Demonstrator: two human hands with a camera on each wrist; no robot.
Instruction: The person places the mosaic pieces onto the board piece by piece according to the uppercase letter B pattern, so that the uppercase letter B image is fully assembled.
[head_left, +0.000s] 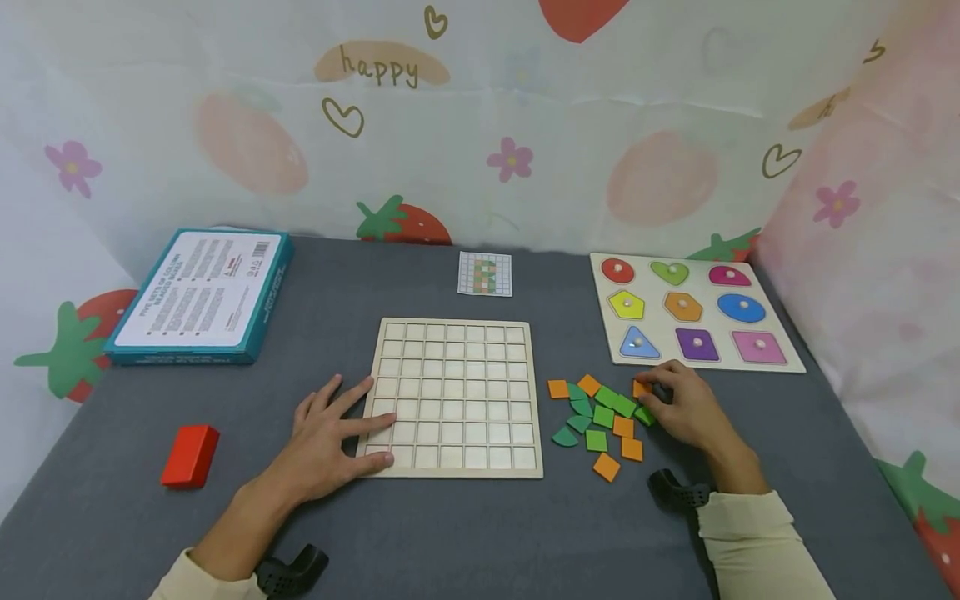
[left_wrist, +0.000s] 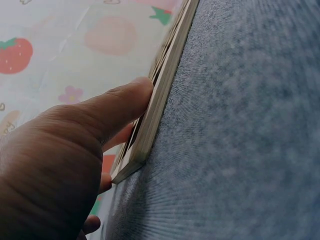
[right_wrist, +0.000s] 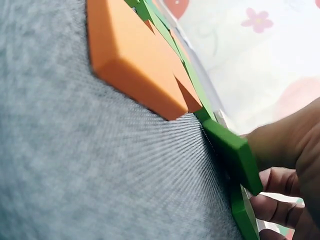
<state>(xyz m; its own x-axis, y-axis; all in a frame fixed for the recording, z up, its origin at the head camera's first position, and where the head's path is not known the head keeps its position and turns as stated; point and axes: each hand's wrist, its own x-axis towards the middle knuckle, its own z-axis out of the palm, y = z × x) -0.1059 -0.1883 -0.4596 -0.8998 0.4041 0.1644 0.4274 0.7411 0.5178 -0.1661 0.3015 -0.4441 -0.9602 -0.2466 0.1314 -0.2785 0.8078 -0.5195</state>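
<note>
A wooden grid board (head_left: 450, 478) lies on the table, its square cells pale. My left hand (head_left: 322, 437) rests with spread, straight fingers on the board's left side; the left wrist view shows the thumb (left_wrist: 120, 107) against the board's edge (left_wrist: 155, 110). To the right of the board is a loose group of orange squares (head_left: 606, 467), green squares (head_left: 596, 441) and darker green curved pieces (head_left: 565, 437). At that group's far right, my right hand (head_left: 682, 408) pinches an orange square tile (head_left: 640, 388). Green tiles (right_wrist: 232, 150) by the fingers hide that tile in the right wrist view.
A small pattern card (head_left: 485, 274) lies beyond the board. At back right is a shape puzzle with knobs (head_left: 701, 333). A teal box (head_left: 198, 292) stands at back left, with a red block (head_left: 190, 457) nearer the front. A printed cloth hangs behind the table.
</note>
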